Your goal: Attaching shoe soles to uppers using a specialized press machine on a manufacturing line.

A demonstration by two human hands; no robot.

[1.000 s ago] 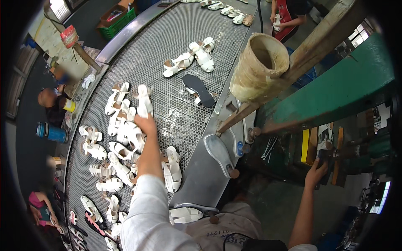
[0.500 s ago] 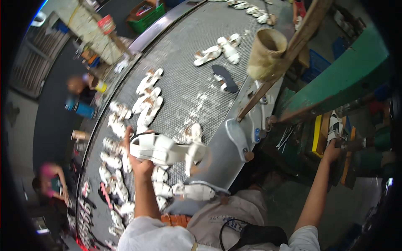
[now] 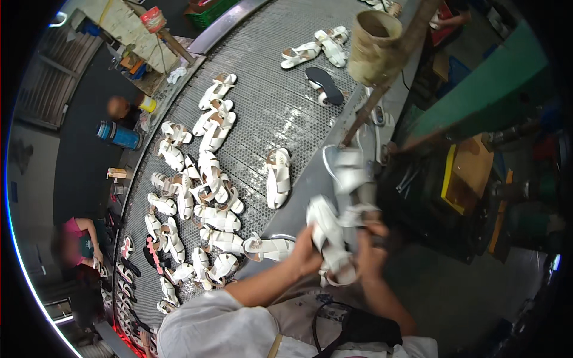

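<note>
Both hands are close together in front of my body, each with a white strappy sandal. The fingers of my left hand (image 3: pixel 305 253) are closed on the side of one white sandal (image 3: pixel 327 224), which is tilted with its heel strap toward me. My right hand (image 3: pixel 371 253) grips a second white sandal (image 3: pixel 351 173) near its heel; this one is smeared by motion. The two sandals are side by side, and I cannot tell whether they touch. Beside my left forearm, another white sandal (image 3: pixel 271 249) lies at the metal edge.
Many white sandals (image 3: pixel 218 221) lie on the mesh conveyor (image 3: pixel 250 113) to the left. A dark sole (image 3: pixel 324 85) rests farther up. A worn pot (image 3: pixel 373 51) and slanted wooden post (image 3: pixel 412 53) stand ahead. At right is a machine with a yellow-edged plate (image 3: pixel 453 179). Co-workers sit left.
My left hand has moved right from over the conveyor with its sandal. My right hand has come in from the machine at the right, bringing away the white sandal that was there.
</note>
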